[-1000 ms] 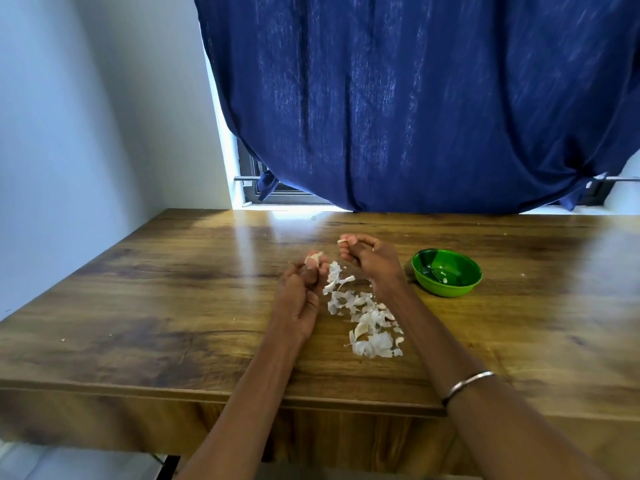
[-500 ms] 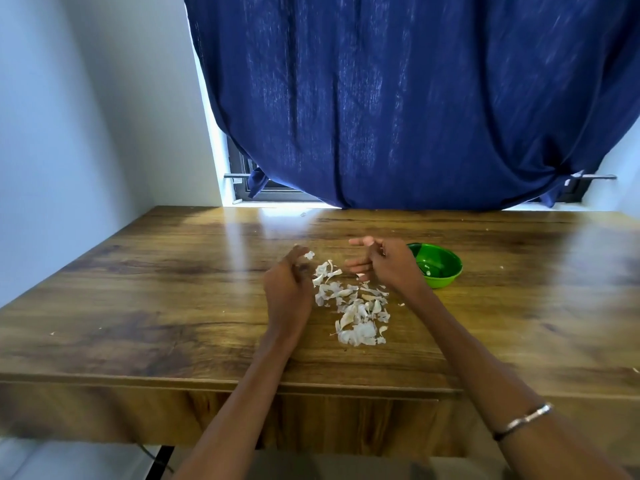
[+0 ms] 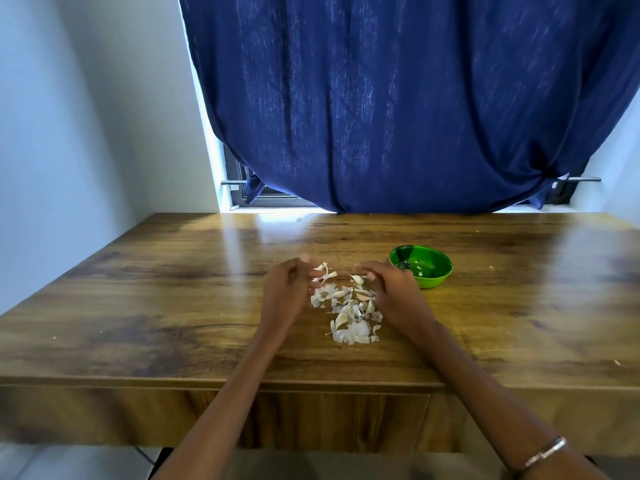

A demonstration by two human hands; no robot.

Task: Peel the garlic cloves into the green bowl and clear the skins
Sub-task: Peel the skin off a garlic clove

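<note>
A pile of white garlic skins (image 3: 349, 311) lies on the wooden table (image 3: 173, 306) in front of me. My left hand (image 3: 285, 294) rests at the pile's left edge, fingers loosely curved toward the skins. At the right edge, my right hand (image 3: 393, 291) mirrors it with its fingertips by a loose skin. Neither hand plainly holds anything. The small green bowl (image 3: 431, 281) stands just right of my right hand, with a small white piece of garlic inside.
A dark blue curtain (image 3: 398, 98) hangs over the window behind the table's far edge. A white wall borders the table on the left. Tiny skin flakes dot the tabletop. I wear a metal bangle (image 3: 543, 457) on my right wrist.
Both hands have come down from peeling height to the table and now flank the skin pile. The white piece my left fingers held a second ago is gone from view.
</note>
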